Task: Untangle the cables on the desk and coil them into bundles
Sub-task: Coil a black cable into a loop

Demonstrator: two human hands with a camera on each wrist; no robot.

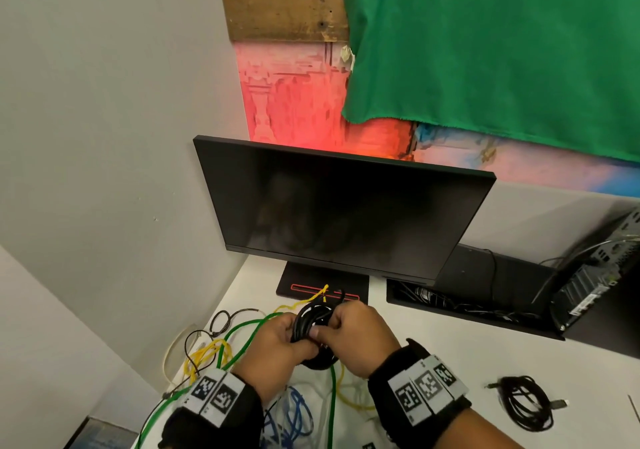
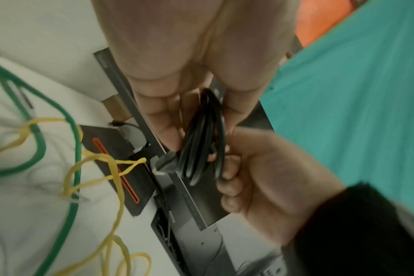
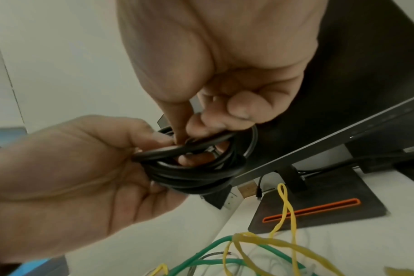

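Black coil: the black cable coil point(image 1: 311, 322) is held above the desk point(image 1: 433, 344), in front of the monitor base point(image 1: 322, 284), between the two hands.
Left hand: the left hand point(image 1: 273, 343) has its fingers curled around the 8 o'clock side of the coil and holds the loops together.
Right hand: the right hand point(image 1: 356, 331) pinches the strands at the 3 o'clock side, thumb against fingertips; it seems to tuck in the last piece.
Key relation: the ring stands nearly upright, with the plug point(image 2: 165, 162) at its lower end near the left fingers. The right hand is nearer to the loose strand, so the closing move is probably its work.
Count, bundled: one black coil in the hands, and one black bundle point(image 1: 528, 403) lying at 4 o'clock on the desk.
Count, loose: one green cable point(image 1: 242, 331), one blue cable point(image 1: 294, 414), at least one yellow cable point(image 1: 204, 355), one thin braided cable point(image 1: 225, 317). They cross each other at 7 o'clock under the hands.
Progress: judged as the smaller part done.
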